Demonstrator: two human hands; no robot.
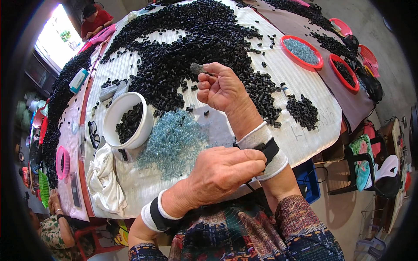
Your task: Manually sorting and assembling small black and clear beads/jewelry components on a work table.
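Note:
My right hand (224, 89) is raised over the table, fingers curled. A small dark grey piece (198, 68) is pinched between its thumb and forefinger; its kind is hard to make out. My left hand (224, 169) reaches across to the right wrist. Its fingers close on the black strap (271, 151) lying over the white wristband (257, 139) there. A second white wristband (153, 216) with a black strap sits on my left wrist. Below the right hand are a heap of small clear-blue spring-like pieces (174, 141) and a large pile of short black pieces (174, 65).
A white tub (109, 114) holding black pieces stands on the left, near glasses (93, 134) and a white cloth (106, 182). Red trays (321, 62) (355, 85) lie at the right. Other people sit at the far left (98, 24) and lower left (56, 230).

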